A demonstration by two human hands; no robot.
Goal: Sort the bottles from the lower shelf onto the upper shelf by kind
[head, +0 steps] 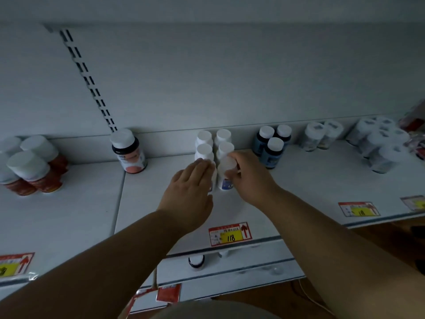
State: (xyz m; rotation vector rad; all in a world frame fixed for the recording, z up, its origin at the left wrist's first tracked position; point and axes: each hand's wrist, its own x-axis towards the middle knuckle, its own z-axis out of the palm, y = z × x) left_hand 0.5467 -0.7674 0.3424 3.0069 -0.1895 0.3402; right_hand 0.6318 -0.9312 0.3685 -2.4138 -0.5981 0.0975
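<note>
1. At bottom centre, one dark bottle (196,261) waits on the lower shelf (230,270).
2. Mid-frame on the upper shelf (161,215), the right hand (249,178) pinches a white bottle (226,172); the left hand (192,192) lies flat, fingers straight, over its neighbour.
3. A nudge could topple the white row (215,143) behind (tightly packed).
4. Smooth white shelving, dim light, slotted upright (88,80) upper left.
</note>
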